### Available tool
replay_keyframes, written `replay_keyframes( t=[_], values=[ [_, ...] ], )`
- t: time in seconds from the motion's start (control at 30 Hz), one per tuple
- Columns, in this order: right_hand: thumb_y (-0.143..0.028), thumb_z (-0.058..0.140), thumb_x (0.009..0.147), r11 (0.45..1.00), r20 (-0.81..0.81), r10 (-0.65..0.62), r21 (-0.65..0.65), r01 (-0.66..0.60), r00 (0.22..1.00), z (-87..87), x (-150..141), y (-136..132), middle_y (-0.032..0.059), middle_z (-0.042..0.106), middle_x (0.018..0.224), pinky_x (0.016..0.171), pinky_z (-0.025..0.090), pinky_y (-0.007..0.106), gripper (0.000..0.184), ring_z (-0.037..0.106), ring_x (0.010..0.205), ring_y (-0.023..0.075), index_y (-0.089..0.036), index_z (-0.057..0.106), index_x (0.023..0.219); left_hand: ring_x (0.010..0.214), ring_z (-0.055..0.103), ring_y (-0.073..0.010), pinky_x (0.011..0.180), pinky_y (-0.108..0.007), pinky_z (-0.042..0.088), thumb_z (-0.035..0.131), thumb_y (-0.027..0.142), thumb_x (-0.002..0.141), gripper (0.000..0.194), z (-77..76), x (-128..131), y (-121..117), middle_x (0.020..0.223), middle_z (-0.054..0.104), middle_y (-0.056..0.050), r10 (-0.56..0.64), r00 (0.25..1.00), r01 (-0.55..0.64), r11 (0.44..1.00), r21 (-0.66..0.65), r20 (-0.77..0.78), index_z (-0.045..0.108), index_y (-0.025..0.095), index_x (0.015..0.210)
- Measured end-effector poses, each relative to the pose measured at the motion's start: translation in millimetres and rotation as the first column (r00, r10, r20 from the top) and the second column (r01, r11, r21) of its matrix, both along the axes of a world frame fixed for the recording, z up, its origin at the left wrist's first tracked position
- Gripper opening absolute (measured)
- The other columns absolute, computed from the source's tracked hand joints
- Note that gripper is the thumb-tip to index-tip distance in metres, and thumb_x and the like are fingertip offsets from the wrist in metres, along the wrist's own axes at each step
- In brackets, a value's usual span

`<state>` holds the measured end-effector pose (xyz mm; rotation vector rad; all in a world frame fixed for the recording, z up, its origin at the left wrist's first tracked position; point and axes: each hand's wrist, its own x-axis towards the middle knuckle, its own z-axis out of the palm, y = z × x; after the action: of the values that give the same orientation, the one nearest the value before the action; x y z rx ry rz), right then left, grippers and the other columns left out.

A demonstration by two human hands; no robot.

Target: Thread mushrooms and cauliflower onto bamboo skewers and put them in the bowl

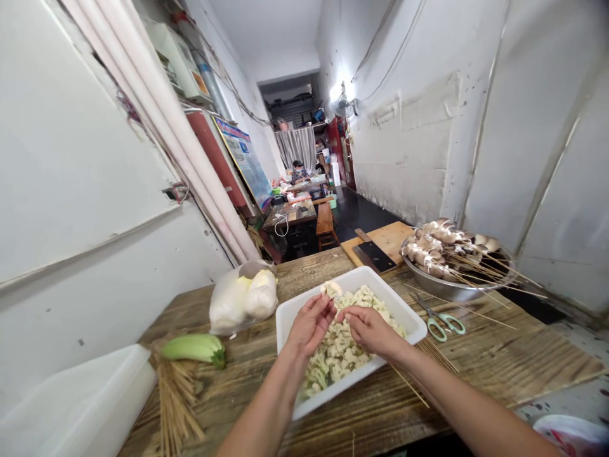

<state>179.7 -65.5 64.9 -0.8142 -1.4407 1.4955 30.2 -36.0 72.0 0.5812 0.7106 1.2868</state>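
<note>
A white plastic tray (415,325) full of cut cauliflower (340,346) is in front of me on the wooden table. Over it, my left hand (311,325) is closed, thumb and fingers pinching a pale cauliflower floret (332,289) near the tray's far side. My right hand (368,327) is closed around a thin bamboo skewer (410,386), whose rear end sticks out past the tray's near right rim. The skewer's front end points toward the left fingertips; whether it has entered the floret is too small to tell.
Right of the tray lie scissors (440,322) and loose skewers. Behind them stands a metal bowl (451,291) of skewered mushrooms (435,251), beside a cleaver (375,255) on a board (392,238). To the left are bagged vegetables (245,298), a green squash (190,348), a skewer bundle (176,400) and white containers (80,406).
</note>
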Motion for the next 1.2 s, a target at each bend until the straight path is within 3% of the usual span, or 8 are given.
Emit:
replay_keyframes(
  t=[0.17,0.37,0.6,0.8,0.93,1.03,1.1,1.2],
  values=[
    [-0.035,0.042,0.086,0.989,0.025,0.027,0.143,-0.030,0.999,-0.7,-1.5,-0.8,-0.0111,0.030,0.040,0.038,0.020,0.017,0.023,0.023,0.035,0.0050,-0.016,0.055,0.083,0.060,0.055,-0.0097,0.058,-0.023,0.048,0.070,0.022,0.070,0.016,6.3,0.7,-6.1,0.063,0.057,-0.001,-0.036,0.999,0.035,0.999,0.027,0.014,0.057,0.013,0.068],
    [-0.031,0.041,0.085,0.980,0.061,0.012,0.196,-0.024,0.998,-3.8,-3.6,-8.9,-0.0101,0.029,0.042,0.040,0.020,0.017,0.020,0.026,0.039,0.0062,-0.017,0.056,0.083,0.056,0.051,-0.0084,0.054,-0.022,0.045,0.071,0.019,0.068,0.015,1.6,-5.1,-5.0,0.061,0.054,0.001,-0.092,0.996,0.092,0.996,-0.009,0.011,0.057,0.015,0.070],
    [-0.029,0.041,0.084,0.977,0.044,-0.113,0.187,0.103,0.993,3.1,-10.9,-14.3,-0.0077,0.035,0.043,0.041,0.025,0.018,0.022,0.031,0.040,0.0069,-0.019,0.045,0.065,0.058,0.053,-0.0065,0.059,-0.018,0.047,0.067,0.014,0.070,0.008,-3.6,-5.9,-3.4,0.063,0.056,0.002,-0.055,0.996,0.052,0.997,-0.048,-0.068,0.060,0.016,0.071],
    [-0.024,0.039,0.084,0.980,0.038,-0.175,0.102,0.170,0.984,9.6,-15.5,-7.2,-0.0082,0.035,0.039,0.039,0.024,0.018,0.022,0.030,0.036,0.0071,-0.019,0.047,0.064,0.052,0.049,-0.0049,0.057,-0.017,0.046,0.071,0.015,0.067,0.011,-5.7,1.3,-3.7,0.061,0.056,0.002,-0.160,0.984,0.158,0.987,-0.031,-0.078,0.061,0.014,0.071],
    [-0.025,0.041,0.085,0.959,0.142,-0.210,0.224,0.175,0.967,8.7,-11.2,-1.3,-0.0061,0.042,0.042,0.042,0.028,0.018,0.028,0.035,0.039,0.0072,-0.019,0.045,0.058,0.061,0.055,-0.0059,0.065,-0.017,0.048,0.064,0.012,0.074,0.004,-4.2,0.4,1.4,0.067,0.059,0.001,-0.045,0.998,0.043,0.998,-0.053,-0.050,0.061,0.015,0.076],
    [-0.025,0.041,0.087,0.903,0.253,-0.282,0.396,0.167,0.925,3.9,-0.7,0.3,-0.0022,0.053,0.051,0.051,0.035,0.020,0.027,0.047,0.049,0.0107,-0.018,0.055,0.065,0.072,0.060,-0.0090,0.075,-0.022,0.049,0.061,0.012,0.076,0.005,-2.7,-2.9,3.3,0.075,0.063,-0.002,-0.054,0.999,0.054,0.995,-0.078,-0.003,0.062,0.016,0.080],
    [-0.025,0.038,0.089,0.816,0.311,-0.410,0.544,0.193,0.857,2.2,11.4,3.2,0.0024,0.063,0.067,0.061,0.039,0.023,0.027,0.056,0.063,0.0146,-0.019,0.062,0.079,0.082,0.061,-0.0127,0.080,-0.027,0.049,0.063,0.013,0.075,0.010,-2.7,-3.5,1.8,0.086,0.065,-0.007,-0.132,0.991,0.128,0.986,-0.111,-0.029,0.063,0.015,0.085],
    [-0.027,0.035,0.092,0.667,0.396,-0.618,0.721,0.186,0.679,5.8,35.1,16.7,0.0063,0.067,0.088,0.071,0.038,0.025,0.029,0.059,0.081,0.0177,-0.021,0.063,0.096,0.083,0.061,-0.0143,0.077,-0.026,0.048,0.069,0.014,0.068,0.024,-5.8,-2.3,-1.3,0.097,0.065,-0.011,-0.213,0.952,0.185,0.972,-0.143,-0.219,0.064,0.013,0.092]
  ],
)
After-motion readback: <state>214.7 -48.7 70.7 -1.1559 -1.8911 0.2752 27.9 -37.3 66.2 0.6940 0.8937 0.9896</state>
